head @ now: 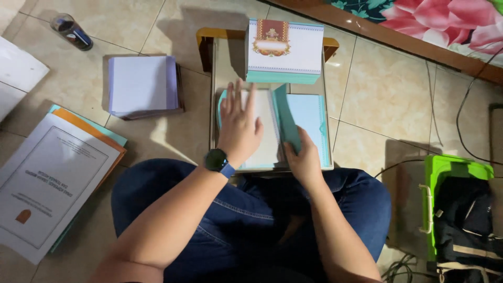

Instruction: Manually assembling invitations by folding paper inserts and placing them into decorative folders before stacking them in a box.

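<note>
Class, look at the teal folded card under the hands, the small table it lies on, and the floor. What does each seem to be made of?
The teal folded card: thin card or paper, matte; its flap bends up under the right hand. The small table: probably wood with a glossy top, since it mirrors the light. The floor: beige glazed tile, with grout lines and a soft sheen.

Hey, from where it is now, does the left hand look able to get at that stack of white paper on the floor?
Probably yes. The left hand lies flat on the open teal card; the white paper stack sits to its left, with only bare floor tiles between.
</note>
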